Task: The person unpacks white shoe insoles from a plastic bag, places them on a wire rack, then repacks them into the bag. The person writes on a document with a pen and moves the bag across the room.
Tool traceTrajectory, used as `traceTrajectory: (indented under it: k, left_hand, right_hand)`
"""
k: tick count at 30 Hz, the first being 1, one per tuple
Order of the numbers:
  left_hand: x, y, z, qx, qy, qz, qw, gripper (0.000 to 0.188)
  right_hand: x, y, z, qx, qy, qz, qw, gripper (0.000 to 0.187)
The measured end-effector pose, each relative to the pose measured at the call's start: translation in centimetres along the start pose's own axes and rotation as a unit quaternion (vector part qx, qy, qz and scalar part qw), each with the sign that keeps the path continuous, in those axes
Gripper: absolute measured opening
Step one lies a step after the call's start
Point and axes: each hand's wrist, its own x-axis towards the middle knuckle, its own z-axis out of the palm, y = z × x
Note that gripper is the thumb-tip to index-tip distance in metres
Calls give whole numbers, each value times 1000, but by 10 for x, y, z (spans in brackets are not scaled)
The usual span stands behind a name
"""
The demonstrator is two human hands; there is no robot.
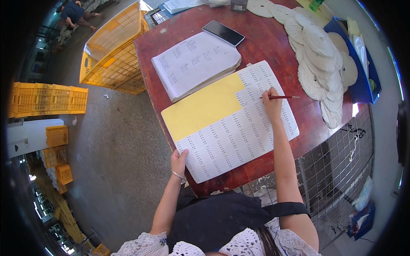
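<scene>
A large white sheet (226, 143) printed with a table of small entries lies slanted on the dark red table (149, 47). A yellow paper (200, 109) covers its upper left part. My left hand (178, 162) grips the sheet's lower left edge, thumb on top and fingers beneath. In my right hand (272, 104) is a slim red pen (285, 97), pinched with its tip at the sheet's upper right columns. Just beyond the sheet rests a thick stack of white papers (192, 68), marked with groups of figures. A black phone (223, 33) touches that stack's far corner.
Overlapping round off-white cloth discs (316, 55) cover the table's right side, beside a blue bin (363, 64). Yellow plastic crates (115, 59) stand at the left on the grey floor (115, 162). Wire mesh (337, 166) is below the table's right edge. Another person (73, 15) is far left.
</scene>
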Motion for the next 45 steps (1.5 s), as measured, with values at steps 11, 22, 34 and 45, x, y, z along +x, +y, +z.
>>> traceTrajectory:
  k: [11,22,34,45]
  left_hand:
    - [3,-3,-3,33,12,5,999,26]
    - [4,-6,-6,16,-2,-1,1000,25]
    - [3,-5,-4,15,4,1,1000,24]
    - [-1,2,2,23,31,-15,999,25]
  right_hand:
    - [22,7,-25,25,51,-15,998,26]
    - [25,9,-28,3,26,12,1000,29]
    - [28,14,-29,17,27,6,999,30]
    - [32,16,-36,16,30,14,999,28]
